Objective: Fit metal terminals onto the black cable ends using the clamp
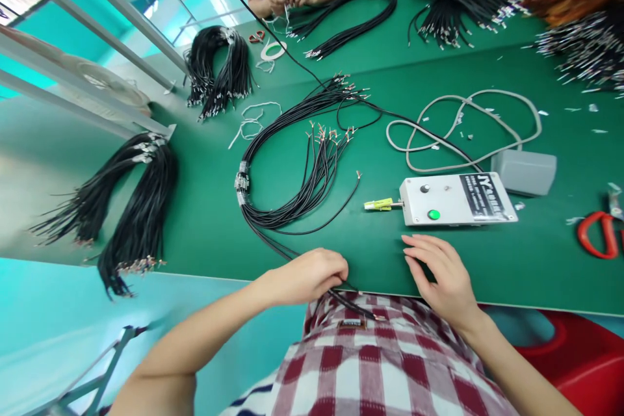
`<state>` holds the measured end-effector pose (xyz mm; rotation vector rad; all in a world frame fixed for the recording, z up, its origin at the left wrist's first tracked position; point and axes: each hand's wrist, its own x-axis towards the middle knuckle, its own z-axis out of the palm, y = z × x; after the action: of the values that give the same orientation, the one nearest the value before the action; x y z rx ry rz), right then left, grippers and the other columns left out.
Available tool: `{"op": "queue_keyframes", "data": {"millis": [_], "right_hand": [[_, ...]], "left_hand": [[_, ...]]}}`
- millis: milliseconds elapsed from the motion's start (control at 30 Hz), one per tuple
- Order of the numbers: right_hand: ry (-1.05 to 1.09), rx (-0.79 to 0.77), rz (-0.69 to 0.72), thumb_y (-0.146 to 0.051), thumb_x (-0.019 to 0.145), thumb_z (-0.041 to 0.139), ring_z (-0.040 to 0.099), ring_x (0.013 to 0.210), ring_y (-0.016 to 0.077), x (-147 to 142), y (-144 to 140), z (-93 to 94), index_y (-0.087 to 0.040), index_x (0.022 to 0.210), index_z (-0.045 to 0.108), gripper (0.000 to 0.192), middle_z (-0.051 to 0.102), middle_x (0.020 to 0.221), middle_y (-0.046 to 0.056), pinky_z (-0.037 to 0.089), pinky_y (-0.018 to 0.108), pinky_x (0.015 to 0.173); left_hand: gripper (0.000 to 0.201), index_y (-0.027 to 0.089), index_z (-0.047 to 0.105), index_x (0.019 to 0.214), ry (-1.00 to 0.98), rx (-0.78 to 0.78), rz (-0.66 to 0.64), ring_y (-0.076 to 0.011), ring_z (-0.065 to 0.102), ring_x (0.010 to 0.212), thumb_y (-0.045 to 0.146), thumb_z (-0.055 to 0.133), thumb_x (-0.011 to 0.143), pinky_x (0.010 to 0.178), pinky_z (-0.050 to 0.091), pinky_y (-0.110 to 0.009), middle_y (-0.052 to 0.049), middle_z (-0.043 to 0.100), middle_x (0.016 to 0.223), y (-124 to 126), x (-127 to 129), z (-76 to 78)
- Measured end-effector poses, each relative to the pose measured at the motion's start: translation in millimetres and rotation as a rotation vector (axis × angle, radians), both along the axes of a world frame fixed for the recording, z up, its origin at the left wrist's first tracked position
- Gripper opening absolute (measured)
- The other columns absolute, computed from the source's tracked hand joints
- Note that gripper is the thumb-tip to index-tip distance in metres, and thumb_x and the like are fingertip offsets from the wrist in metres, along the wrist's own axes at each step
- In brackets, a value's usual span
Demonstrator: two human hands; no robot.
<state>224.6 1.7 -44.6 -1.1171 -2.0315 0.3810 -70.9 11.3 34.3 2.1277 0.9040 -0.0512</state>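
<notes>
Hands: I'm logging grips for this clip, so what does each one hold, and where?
The left hand pinches the black wires at the end hanging over the table edge. The right hand lies open, holding nothing.

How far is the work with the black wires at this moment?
Done, it seems: tied wire bundles lie at the table's left edge. In hand: the left hand pinches wires at the near table edge from the loose bundle with bare ends; the right hand rests open before the white box. Left: that bundle's many bare ends; how many are finished, I cannot tell.
</notes>
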Motion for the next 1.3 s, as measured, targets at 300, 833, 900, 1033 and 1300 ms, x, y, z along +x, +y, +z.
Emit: {"op": "queue_keyframes", "data": {"millis": [300,833,900,1033,1300], "right_hand": [[0.229,-0.222,-0.05,-0.019,0.092,0.062,0.072,0.098,0.0241,-11.0,-1.6,13.6,-0.027,0.105,0.067,0.016,0.075,0.108,0.006,0.06,0.042,0.088],[0.643,-0.618,-0.003,-0.039,0.088,0.069,0.068,0.073,0.0162,-44.2,23.8,39.1,-0.022,0.089,0.073,0.018,0.072,0.085,0.004,0.057,0.029,0.072],[0.675,-0.637,-0.005,-0.04,0.088,0.069,0.068,0.075,0.0164,-42.5,25.5,42.0,-0.023,0.094,0.073,0.019,0.071,0.086,0.004,0.056,0.029,0.072],[0.809,-0.764,-0.006,-0.043,0.086,0.072,0.065,0.071,0.0143,-43.1,29.8,48.8,-0.023,0.097,0.072,0.023,0.07,0.081,0.001,0.055,0.028,0.072],[1.022,-0.887,0.081,-0.046,0.083,0.075,0.057,0.064,0.0098,-58.5,36.4,57.1,-0.021,0.087,0.071,0.025,0.065,0.072,-0.001,0.046,0.024,0.066]], "left_hand": [[0.014,0.019,0.06,0.094,-0.237,0.141,0.382,-0.0144,0.055,0.072,0.024,0.048,0.098,0.07,0.041,-0.026,-0.002,0.064,0.082,22.7,32.8,-0.9],[0.02,0.017,0.062,0.091,-0.44,-0.079,0.517,-0.011,0.051,0.063,0.028,0.047,0.097,0.06,0.039,-0.022,0.0,0.061,0.073,18.7,64.4,-1.1],[0.02,0.016,0.063,0.089,-0.468,-0.129,0.571,-0.0106,0.054,0.059,0.028,0.048,0.097,0.057,0.041,-0.021,0.0,0.063,0.07,21.3,67.5,2.1],[0.015,0.016,0.064,0.084,-0.525,-0.118,0.718,-0.012,0.062,0.059,0.027,0.057,0.092,0.056,0.047,-0.021,-0.002,0.067,0.069,23.6,71.6,4.7],[0.014,0.015,0.062,0.08,-0.585,-0.082,0.768,-0.0116,0.061,0.057,0.025,0.059,0.089,0.053,0.049,-0.021,-0.002,0.067,0.069,19.0,72.7,2.3]]}}
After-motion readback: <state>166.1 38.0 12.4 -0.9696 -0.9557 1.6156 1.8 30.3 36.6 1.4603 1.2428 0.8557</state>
